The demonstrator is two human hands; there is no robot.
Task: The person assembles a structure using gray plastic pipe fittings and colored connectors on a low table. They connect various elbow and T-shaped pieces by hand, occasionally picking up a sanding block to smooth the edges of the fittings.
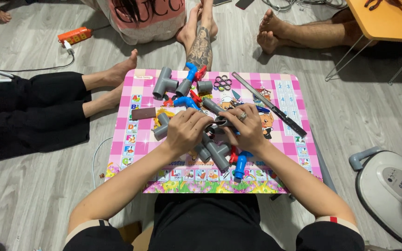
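Note:
My left hand (187,131) and my right hand (246,126) meet over the middle of a small pink checked table (289,139), both closed on a grey pipe fitting (220,122) held between them. A ring shows on my right hand. Under my hands lie more grey pipe pieces (215,152), joined in a short assembly, with a blue valve (240,165) and a red handle at its near end. A grey tee fitting (164,82) and blue valves with red handles (189,88) lie farther away on the table.
A long dark metal bar (268,104) lies diagonally at the table's right. A cluster of small rings (222,83) sits at the far edge. Other people's legs and feet (112,83) surround the table. An orange power strip (74,35), a white appliance (391,186), and an orange folding table (387,21) stand around.

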